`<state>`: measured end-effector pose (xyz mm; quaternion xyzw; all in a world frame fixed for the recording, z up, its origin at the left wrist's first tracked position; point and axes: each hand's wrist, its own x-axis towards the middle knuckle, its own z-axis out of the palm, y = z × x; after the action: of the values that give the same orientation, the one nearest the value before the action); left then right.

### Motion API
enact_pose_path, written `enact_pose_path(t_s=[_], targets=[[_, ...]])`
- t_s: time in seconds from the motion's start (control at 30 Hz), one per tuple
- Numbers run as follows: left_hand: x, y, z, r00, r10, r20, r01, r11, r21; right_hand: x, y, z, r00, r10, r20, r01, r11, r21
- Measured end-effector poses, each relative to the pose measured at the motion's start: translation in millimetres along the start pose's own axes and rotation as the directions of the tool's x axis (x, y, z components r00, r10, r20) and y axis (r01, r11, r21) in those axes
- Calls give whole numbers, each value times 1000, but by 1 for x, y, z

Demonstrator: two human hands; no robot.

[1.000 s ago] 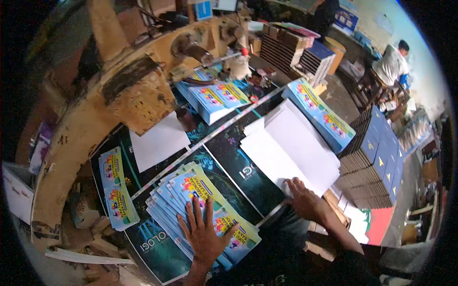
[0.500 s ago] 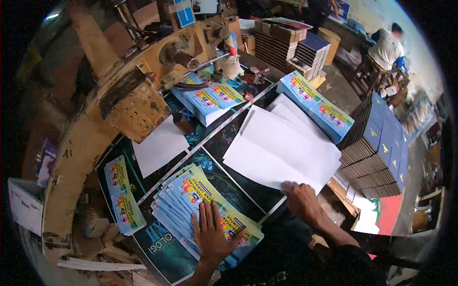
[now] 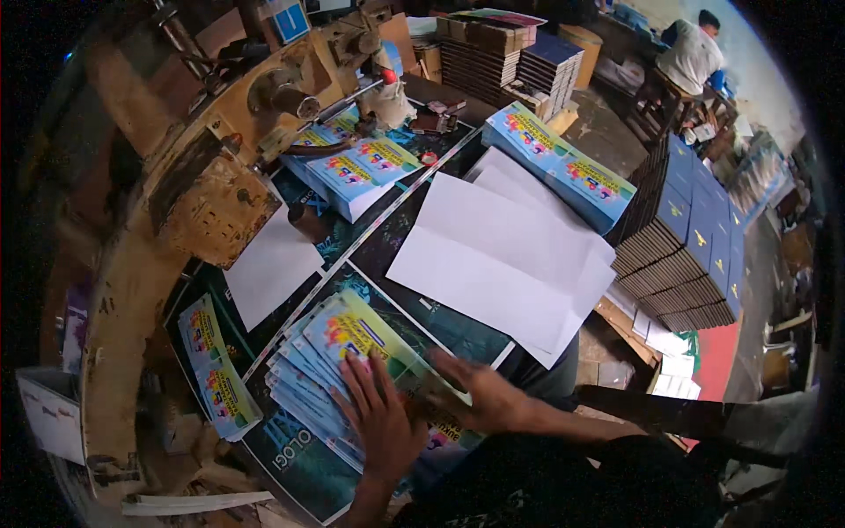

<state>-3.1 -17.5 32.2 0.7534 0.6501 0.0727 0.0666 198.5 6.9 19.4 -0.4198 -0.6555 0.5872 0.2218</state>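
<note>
A fanned pile of blue, green and yellow printed sheets (image 3: pixel 308 387) lies in front of me on a dark printed tabletop (image 3: pixel 422 330). My left hand (image 3: pixel 383 421) rests flat on the pile with its fingers spread. Over the pile's right part is my right hand (image 3: pixel 484 394), its fingers pointing left and smeared by motion. Whether it grips a sheet cannot be made out. Beyond the hands, large white sheets (image 3: pixel 493 255) overlap one another, the front one creased. A small stack of the same printed sheets (image 3: pixel 216 370) lies to the left.
A worn, tan-coloured machine (image 3: pixel 220 207) arches over the table's left side. Thick printed stacks stand at the back (image 3: pixel 361 176) and back right (image 3: pixel 559 167). Tall piles of blue-covered books (image 3: pixel 678 238) rise on the right. A person (image 3: pixel 691 57) sits far off at a bench.
My right hand has moved left, from the near edge of the white sheets to the printed pile. My left hand stays on the pile. The whole view has shifted slightly.
</note>
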Motion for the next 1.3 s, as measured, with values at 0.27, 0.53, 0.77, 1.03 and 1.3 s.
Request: enact_pose_path(t_s=[0.27, 0.53, 0.77, 1.03, 1.3], targets=[[-3, -5, 17, 999, -26, -32, 30, 994, 103, -9, 38, -84, 975, 111, -190, -216, 316, -924], [-2, 2, 25, 997, -76, -34, 81, 975, 205, -28, -21, -64, 961, -29, -276, -196, 634, -749], [16, 16, -28, 947, -75, -314, -65, 908, -414, -8, -31, -15, 983, -169, -76, 182, 958, 220], [5, -10, 18, 999, -34, -30, 38, 989, 145, -9, 7, -46, 964, -61, -260, -186, 544, -818], [10, -13, 16, 996, 89, 14, -89, 994, 65, -49, -39, -76, 973, 99, -208, -215, 716, -664]])
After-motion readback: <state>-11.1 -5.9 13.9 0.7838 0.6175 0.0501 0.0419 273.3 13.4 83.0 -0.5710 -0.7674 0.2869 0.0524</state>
